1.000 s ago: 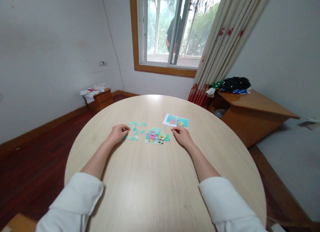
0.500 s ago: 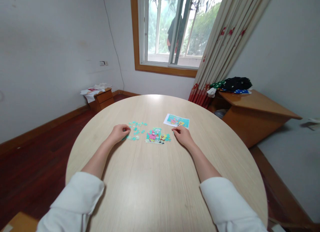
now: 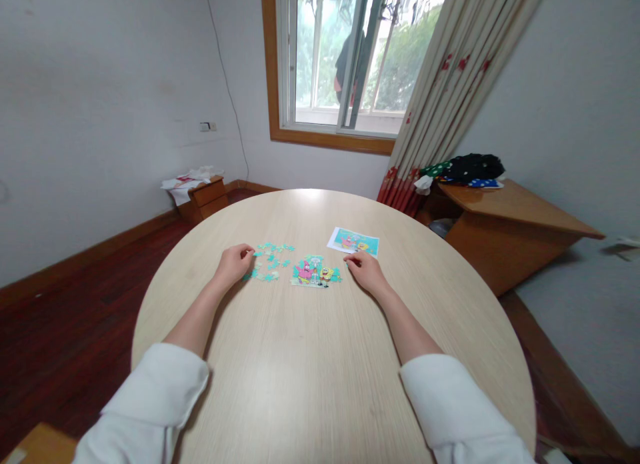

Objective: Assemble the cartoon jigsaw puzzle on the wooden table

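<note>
Between my hands lies a partly joined jigsaw puzzle [image 3: 314, 273] with pink and yellow cartoon figures on turquoise. My left hand [image 3: 235, 263] rests at the left edge of several loose turquoise puzzle pieces [image 3: 271, 258], its thumb and forefinger pinched together; whether a piece is between them is too small to tell. To the right of the joined part, my right hand [image 3: 366, 271] is closed in a pinch, with a tiny puzzle piece [image 3: 346, 261] at the fingertips. Just beyond that hand lies a printed picture sheet [image 3: 354, 241] showing the same figures, its lower edge partly covered by the fingers.
All of this is on a round pale wooden table [image 3: 300, 371]. A brown desk with dark cloth [image 3: 476, 167] stands at the right, beside a long curtain [image 3: 450, 84]. At the back left is a small cabinet [image 3: 209, 196] with papers on top.
My left hand has drawn back slightly to the left and away, uncovering more of the loose pieces. My right hand has stayed in place.
</note>
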### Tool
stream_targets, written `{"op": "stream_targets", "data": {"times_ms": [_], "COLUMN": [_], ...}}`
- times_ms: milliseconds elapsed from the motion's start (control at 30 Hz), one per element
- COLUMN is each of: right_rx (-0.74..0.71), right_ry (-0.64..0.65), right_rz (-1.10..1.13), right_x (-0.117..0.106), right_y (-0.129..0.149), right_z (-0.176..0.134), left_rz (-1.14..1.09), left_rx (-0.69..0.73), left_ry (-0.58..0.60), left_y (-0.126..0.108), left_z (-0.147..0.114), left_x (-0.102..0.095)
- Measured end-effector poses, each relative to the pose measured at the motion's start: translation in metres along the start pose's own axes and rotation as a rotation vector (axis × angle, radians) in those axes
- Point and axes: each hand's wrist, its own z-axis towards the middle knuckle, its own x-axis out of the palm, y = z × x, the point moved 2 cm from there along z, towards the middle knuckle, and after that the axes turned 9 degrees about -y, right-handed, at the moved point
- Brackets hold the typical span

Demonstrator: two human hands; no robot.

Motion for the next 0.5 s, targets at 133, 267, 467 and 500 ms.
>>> {"op": "stream_targets", "data": {"times_ms": [133,267,467,500], "right_rx": [0.007,0.010,-0.006,-0.004], "right_ry": [0.012,0.013,0.005,0.005], "right_rz": [-0.004,0.000,0.011,0.010], "right_x": [0.000,0.000,0.000,0.000], "right_y": [0.000,0.000,0.000,0.000], "right_z": [0.000,0.000,0.000,0.000], "left_rz": [0.032,0.085,0.185,0.196], "left_rx": [0.045,0.164,0.252,0.246], "left_ry": [0.013,0.130,0.226,0.221], "left_y": [-0.002,-0.013,-0.024,-0.024], "left_z": [0.000,-0.006,-0.012,-0.011], "left_x": [0.001,0.005,0.006,0.005]}}
